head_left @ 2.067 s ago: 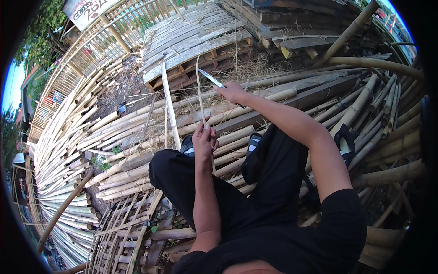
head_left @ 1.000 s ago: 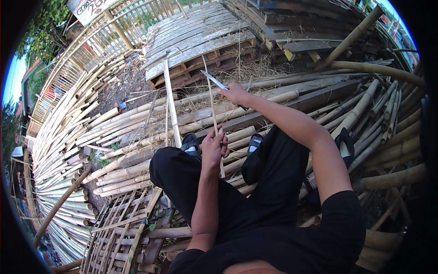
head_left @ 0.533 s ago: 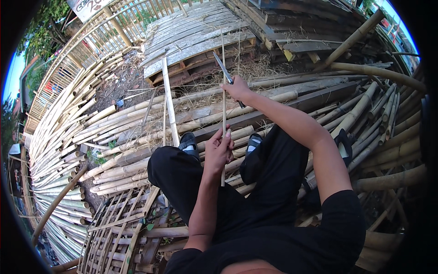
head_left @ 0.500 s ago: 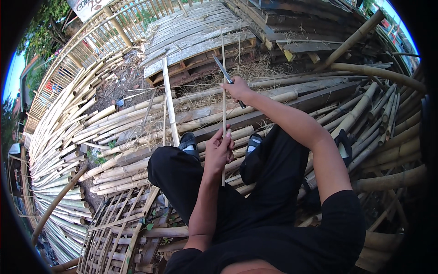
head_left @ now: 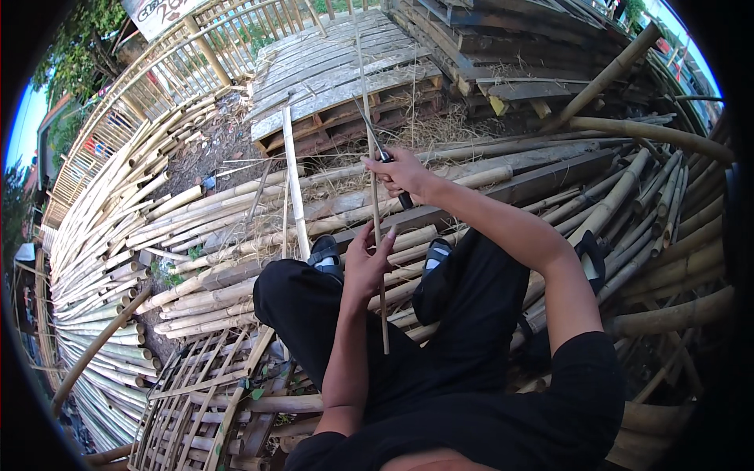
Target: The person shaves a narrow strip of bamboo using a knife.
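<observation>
Left of both hands a flat slat (head_left: 294,188) leans upright on the bamboo poles (head_left: 118,259). The left hand (head_left: 367,263) pinches a thin strip (head_left: 372,188) that stands upright between the knees, its lower end below that hand. Above and to the right, the right hand (head_left: 404,173) is clamped on a knife (head_left: 375,141), blade against the strip.

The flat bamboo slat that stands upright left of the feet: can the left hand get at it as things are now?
Probably yes. The left hand holds the thin strip, but the slat stands just to its left with nothing between them. It would have to let go first.
</observation>
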### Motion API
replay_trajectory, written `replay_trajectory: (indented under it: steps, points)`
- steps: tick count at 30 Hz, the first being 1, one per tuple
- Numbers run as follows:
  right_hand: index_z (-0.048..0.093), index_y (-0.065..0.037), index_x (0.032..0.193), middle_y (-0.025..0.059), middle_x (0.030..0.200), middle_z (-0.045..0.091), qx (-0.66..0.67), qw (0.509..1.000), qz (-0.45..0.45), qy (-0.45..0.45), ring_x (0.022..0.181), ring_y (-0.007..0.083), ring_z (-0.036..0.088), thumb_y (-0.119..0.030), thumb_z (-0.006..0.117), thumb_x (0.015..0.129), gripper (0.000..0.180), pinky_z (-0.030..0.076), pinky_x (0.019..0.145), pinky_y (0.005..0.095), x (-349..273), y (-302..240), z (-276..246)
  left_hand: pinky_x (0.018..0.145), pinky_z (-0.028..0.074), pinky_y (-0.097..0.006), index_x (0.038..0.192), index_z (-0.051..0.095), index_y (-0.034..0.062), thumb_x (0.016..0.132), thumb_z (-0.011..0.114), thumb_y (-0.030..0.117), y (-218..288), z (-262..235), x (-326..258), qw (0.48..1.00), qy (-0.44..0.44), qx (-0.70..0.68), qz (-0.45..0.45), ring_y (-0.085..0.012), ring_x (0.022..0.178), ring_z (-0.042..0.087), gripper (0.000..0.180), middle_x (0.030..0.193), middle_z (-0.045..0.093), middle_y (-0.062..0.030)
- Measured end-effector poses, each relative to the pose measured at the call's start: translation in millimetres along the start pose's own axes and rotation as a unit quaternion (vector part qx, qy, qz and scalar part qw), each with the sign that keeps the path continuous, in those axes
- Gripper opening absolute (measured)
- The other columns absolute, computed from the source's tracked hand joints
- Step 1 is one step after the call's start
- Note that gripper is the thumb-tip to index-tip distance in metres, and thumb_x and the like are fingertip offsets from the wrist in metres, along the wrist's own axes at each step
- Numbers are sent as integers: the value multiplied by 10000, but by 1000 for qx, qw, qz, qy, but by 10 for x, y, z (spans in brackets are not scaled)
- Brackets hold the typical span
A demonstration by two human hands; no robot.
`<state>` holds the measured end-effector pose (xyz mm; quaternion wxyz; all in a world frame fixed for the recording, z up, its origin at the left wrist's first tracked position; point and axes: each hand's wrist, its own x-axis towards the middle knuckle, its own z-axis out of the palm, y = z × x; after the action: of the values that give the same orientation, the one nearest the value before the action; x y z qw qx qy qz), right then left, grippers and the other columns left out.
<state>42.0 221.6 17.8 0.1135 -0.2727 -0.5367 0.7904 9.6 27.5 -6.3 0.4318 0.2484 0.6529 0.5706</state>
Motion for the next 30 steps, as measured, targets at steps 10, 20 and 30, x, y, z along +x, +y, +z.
replay_trajectory:
  steps: [10, 20, 30]
  points:
    - [657, -76, 996, -68, 583, 454, -21, 993, -69, -92, 440, 23, 368, -299, 681, 911, 240, 257, 407, 216, -298, -101, 258, 510, 471, -236, 1422, 367, 66, 989, 550, 194, 661, -190, 123, 988, -67, -126, 60, -89, 544, 532, 487, 812, 571, -58]
    - [637, -49, 917, -26, 625, 450, -257, 933, -251, 23, 518, 60, 401, -341, 466, 1015, 353, 314, 482, 240, -255, -127, 46, 365, 193, -177, 1233, 560, 72, 1039, 426, 203, 488, -318, 229, 994, 7, -92, 60, -2, 409, 267, 269, 580, 376, 71]
    - [617, -22, 910, 153, 619, 550, -415, 856, -293, 93, 526, 263, 510, -351, 527, 976, 348, 379, 519, 391, -80, -154, -188, 352, 201, -176, 1193, 574, 59, 1034, 447, 208, 316, -345, 78, 992, -6, -103, 69, 3, 398, 272, 253, 577, 387, 69]
